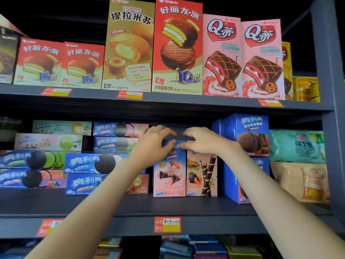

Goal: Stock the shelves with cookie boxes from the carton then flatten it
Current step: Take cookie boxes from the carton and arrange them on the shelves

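As left hand (154,146) and right hand (202,141) pinch it, pink box (169,176) stands

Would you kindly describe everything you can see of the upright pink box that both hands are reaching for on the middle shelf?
The pink box looks like printed cardboard: a blue band with white lettering on top, pink below with a strawberry and dark cone-shaped biscuits pictured. It stands upright, front facing out, on the middle shelf, flush against a beige wafer-roll box on its right. The left hand and right hand pinch its top edge, hiding part of the lettering.
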A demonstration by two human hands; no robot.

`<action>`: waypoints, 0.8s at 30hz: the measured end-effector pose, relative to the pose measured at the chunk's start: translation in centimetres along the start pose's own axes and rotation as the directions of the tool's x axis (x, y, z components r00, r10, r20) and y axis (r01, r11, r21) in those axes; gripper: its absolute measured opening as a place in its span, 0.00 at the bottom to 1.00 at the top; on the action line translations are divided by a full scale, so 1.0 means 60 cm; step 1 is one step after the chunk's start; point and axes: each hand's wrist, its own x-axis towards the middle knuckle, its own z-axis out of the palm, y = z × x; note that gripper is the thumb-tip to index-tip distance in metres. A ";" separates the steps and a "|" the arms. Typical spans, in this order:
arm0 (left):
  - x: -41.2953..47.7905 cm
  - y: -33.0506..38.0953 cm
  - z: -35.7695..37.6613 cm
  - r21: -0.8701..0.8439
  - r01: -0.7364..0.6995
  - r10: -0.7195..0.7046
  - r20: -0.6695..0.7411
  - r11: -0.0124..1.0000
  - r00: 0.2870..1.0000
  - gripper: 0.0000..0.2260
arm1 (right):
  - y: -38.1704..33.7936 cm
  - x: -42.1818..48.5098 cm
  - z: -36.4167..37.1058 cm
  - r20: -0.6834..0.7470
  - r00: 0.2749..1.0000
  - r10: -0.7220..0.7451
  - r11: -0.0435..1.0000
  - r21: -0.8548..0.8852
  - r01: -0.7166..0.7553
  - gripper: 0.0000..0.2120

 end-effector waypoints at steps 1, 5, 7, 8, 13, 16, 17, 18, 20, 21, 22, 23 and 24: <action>-0.005 0.001 -0.002 -0.018 0.001 -0.002 -0.034 1.000 0.999 0.15 | -0.007 -0.005 0.005 -0.033 0.999 -0.022 1.000 -0.002 0.022 0.30; -0.031 -0.001 -0.017 -0.039 -0.028 0.022 -0.140 0.999 0.990 0.20 | -0.041 -0.023 0.025 -0.165 0.981 -0.104 0.993 -0.078 0.093 0.28; -0.048 -0.006 -0.024 -0.003 -0.004 0.003 -0.172 1.000 0.985 0.20 | -0.061 -0.032 0.038 -0.216 0.966 -0.140 0.987 -0.110 0.118 0.28; -0.057 -0.011 -0.028 0.015 0.021 -0.018 -0.168 1.000 0.986 0.20 | -0.072 -0.038 0.047 -0.239 0.959 -0.152 0.985 -0.116 0.127 0.29; -0.111 -0.041 -0.042 0.098 0.223 -0.216 -0.073 0.970 0.974 0.21 | -0.132 -0.068 0.101 -0.270 0.946 -0.178 0.982 -0.101 0.156 0.31; -0.146 -0.063 -0.052 0.134 0.322 -0.316 -0.064 0.937 0.946 0.20 | -0.165 -0.078 0.136 -0.252 0.946 -0.204 0.979 -0.079 0.190 0.31; -0.157 -0.069 -0.057 0.159 0.354 -0.351 -0.050 0.922 0.935 0.21 | -0.175 -0.079 0.146 -0.246 0.945 -0.215 0.976 -0.074 0.203 0.30; -0.168 -0.078 -0.059 0.185 0.391 -0.392 -0.036 0.901 0.919 0.22 | -0.184 -0.079 0.155 -0.236 0.945 -0.225 0.974 -0.065 0.216 0.29; -0.187 -0.096 -0.064 0.207 0.479 -0.484 -0.029 0.853 0.875 0.25 | -0.202 -0.075 0.170 -0.196 0.953 -0.231 0.972 -0.013 0.233 0.27; -0.194 -0.103 -0.066 0.197 0.526 -0.531 -0.034 0.827 0.847 0.26 | -0.209 -0.072 0.176 -0.172 0.960 -0.220 0.974 0.024 0.227 0.27; -0.200 -0.111 -0.067 0.172 0.573 -0.574 -0.050 0.801 0.817 0.28 | -0.217 -0.070 0.183 -0.149 0.969 -0.197 0.976 0.067 0.208 0.26; -0.204 -0.116 -0.069 0.148 0.618 -0.615 -0.067 0.773 0.786 0.30 | -0.223 -0.067 0.189 -0.127 0.978 -0.164 0.977 0.113 0.179 0.26; -0.205 -0.124 -0.069 0.119 0.657 -0.652 -0.080 0.745 0.754 0.32 | -0.229 -0.065 0.195 -0.106 0.986 -0.132 0.977 0.154 0.147 0.26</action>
